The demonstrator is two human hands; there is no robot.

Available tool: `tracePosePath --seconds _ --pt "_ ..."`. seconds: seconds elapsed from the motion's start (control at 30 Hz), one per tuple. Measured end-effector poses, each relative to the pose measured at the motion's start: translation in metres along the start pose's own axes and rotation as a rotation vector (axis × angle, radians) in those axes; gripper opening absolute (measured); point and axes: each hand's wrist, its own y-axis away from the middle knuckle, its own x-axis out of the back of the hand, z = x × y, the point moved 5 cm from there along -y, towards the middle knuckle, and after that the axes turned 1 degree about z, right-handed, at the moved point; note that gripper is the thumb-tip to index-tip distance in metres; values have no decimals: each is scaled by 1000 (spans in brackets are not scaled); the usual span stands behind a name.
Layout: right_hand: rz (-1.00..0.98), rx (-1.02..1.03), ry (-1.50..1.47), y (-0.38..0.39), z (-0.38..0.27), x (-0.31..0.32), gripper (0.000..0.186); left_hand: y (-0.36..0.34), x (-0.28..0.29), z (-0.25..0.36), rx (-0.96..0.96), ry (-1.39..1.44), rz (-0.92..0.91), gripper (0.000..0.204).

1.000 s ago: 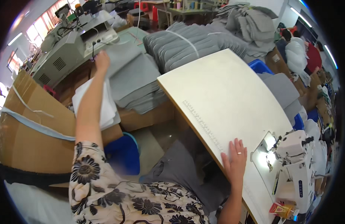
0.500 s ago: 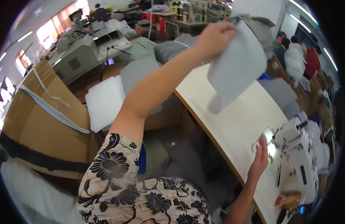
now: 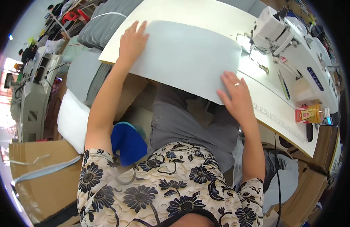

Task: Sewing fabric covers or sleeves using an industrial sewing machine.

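Note:
A light grey fabric panel [image 3: 186, 56] with rounded corners lies on the white sewing table [image 3: 175, 8], its near edge hanging a little over the table's front. My left hand [image 3: 133, 42] rests flat at the panel's left end, fingers stretched and slightly apart. On the panel's right end lies my right hand [image 3: 237, 96], with a ring on one finger and the fingers spread. Just beyond that end stands a white sewing machine [image 3: 296, 43], its lamp lighting the needle area. Neither hand grips anything.
A bottle [image 3: 309, 114] with a red and yellow label and a slim pointed tool [image 3: 284, 85] lie near the machine. Stacked grey pieces [image 3: 103, 24], white sheets [image 3: 72, 118] and a cardboard box [image 3: 42, 181] are at left. Blue cloth [image 3: 127, 145] sits below the table.
The panel, earlier held up in the air by my left hand, is now down flat on the table. My right hand has moved from beside the machine onto the panel. The view has turned.

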Motion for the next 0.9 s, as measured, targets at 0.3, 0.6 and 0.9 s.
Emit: tracePosePath --seconds 0.3,0.6,0.9 --pt "157 0 -130 47 -4 23 35 51 -39 214 -440 349 -496 60" --pt "378 -382 -451 180 29 68 12 11 -34 235 -373 207 -501 52" --pt "247 123 -185 62 -11 76 25 59 41 212 -474 840 201 20"
